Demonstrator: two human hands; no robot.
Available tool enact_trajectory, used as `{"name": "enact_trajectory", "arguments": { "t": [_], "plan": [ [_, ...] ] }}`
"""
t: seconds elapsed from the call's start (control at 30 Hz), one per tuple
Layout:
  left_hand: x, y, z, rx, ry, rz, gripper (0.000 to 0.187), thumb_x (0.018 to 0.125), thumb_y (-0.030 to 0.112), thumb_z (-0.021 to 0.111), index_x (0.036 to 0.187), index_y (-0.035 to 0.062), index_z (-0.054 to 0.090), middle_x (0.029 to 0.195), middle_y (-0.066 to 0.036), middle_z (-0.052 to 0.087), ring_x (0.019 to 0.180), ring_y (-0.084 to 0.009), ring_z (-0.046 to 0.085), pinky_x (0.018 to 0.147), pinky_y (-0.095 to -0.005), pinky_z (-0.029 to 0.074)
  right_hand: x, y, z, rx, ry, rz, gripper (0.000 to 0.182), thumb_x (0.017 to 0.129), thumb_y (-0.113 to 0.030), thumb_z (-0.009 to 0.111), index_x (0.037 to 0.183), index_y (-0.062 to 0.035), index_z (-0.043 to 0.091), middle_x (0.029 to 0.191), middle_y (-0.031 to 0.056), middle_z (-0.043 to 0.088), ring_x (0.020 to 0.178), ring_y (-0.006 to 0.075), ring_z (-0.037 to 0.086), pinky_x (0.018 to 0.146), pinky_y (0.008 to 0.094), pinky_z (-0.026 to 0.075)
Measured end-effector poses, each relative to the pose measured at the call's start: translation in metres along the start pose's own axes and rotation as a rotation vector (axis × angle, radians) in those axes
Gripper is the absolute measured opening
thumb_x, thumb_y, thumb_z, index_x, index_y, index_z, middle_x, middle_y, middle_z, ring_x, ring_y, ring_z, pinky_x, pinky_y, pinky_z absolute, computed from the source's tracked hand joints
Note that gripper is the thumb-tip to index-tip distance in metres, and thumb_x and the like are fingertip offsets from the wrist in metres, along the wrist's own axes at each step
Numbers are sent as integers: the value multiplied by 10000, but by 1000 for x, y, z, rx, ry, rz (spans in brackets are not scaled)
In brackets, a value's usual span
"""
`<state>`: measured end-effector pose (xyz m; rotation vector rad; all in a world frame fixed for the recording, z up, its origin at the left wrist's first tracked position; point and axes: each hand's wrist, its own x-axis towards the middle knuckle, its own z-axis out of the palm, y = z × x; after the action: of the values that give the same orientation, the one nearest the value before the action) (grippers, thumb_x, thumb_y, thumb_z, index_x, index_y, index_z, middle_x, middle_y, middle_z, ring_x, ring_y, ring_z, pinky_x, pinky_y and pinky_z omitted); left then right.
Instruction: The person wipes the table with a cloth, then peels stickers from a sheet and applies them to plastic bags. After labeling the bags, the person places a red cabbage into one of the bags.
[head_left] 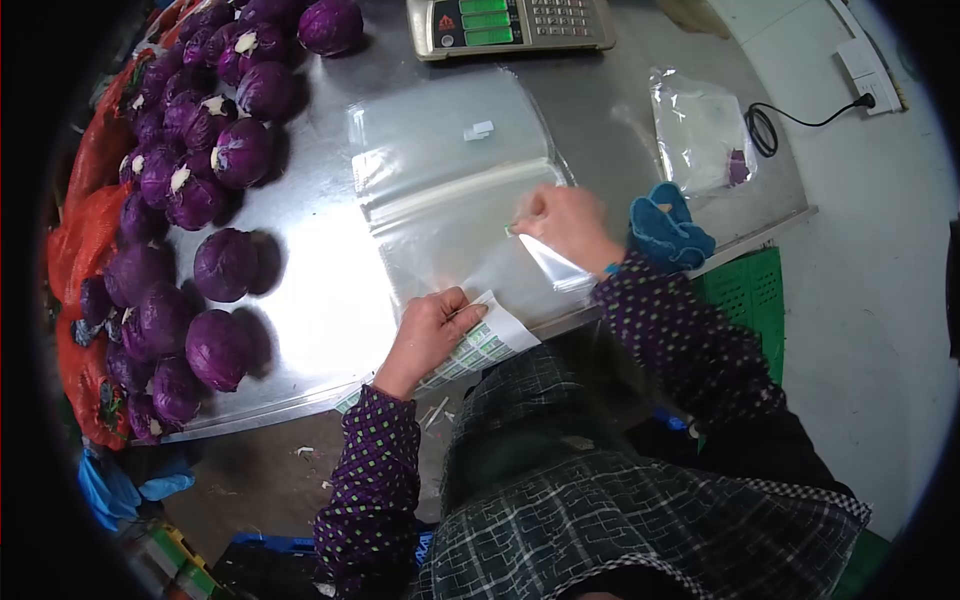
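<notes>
My left hand (428,335) grips a sheet of labels (487,347), white with rows of small green stickers, at the table's near edge. Slightly blurred, my right hand (572,225) has its fingers pinched over a stack of clear plastic bags (440,245). A small green-edged label (510,232) shows at its fingertips. The bags lie flat on the metal table (315,270), one stack above another. A small pale label (480,130) rests on the upper bags.
Several red cabbages (225,265) line the left side beside red mesh sacks (90,240). A digital scale (512,25) stands at the back. To the right are a blue cloth (670,228), another clear bag (695,130), a black power cable (810,122) and a green crate (750,305).
</notes>
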<state>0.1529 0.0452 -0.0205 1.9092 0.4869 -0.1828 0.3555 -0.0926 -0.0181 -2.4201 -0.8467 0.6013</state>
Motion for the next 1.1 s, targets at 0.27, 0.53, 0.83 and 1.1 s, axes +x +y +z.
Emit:
{"name": "enact_trajectory", "arguments": {
  "t": [0.27, 0.53, 0.83, 1.1],
  "plan": [
    [-19, 22, -19, -96, -68, 143, 287, 875, 226, 668, 776, -32, 589, 580, -144, 505, 536, -135, 439, 525, -339, 422, -22, 7, 28, -158, 18, -616, 167, 781, -256, 663, 871, -115, 647, 869, 67, 573, 928, 257, 556, 775, 391, 448],
    [1, 21, -34, -180, -65, -105, 257, 876, 219, 667, 903, -37, 670, 618, -86, 592, 571, -96, 511, 556, -277, 453, 2, -20, -5, 56, -455, -178, 233, 830, -219, 610, 775, 3, 653, 702, 159, 625, 649, 306, 598, 618, 396, 445],
    [-13, 54, -34, -79, -207, 215, 254, 873, 213, 676, 785, -16, 611, 535, -82, 436, 517, -86, 399, 491, -291, 369, 14, -14, 6, -30, -479, -165, 253, 838, -221, 600, 744, 11, 633, 699, 177, 620, 666, 305, 596, 637, 400, 445],
    [22, -9, -27, -206, -72, -138, 282, 884, 223, 655, 789, -42, 629, 579, -24, 547, 562, -72, 479, 520, -270, 412, 36, -43, -65, 245, -73, -97, 259, 886, -238, 572, 805, 5, 616, 757, 78, 646, 711, 139, 598, 686, 308, 486]
  ]
}}
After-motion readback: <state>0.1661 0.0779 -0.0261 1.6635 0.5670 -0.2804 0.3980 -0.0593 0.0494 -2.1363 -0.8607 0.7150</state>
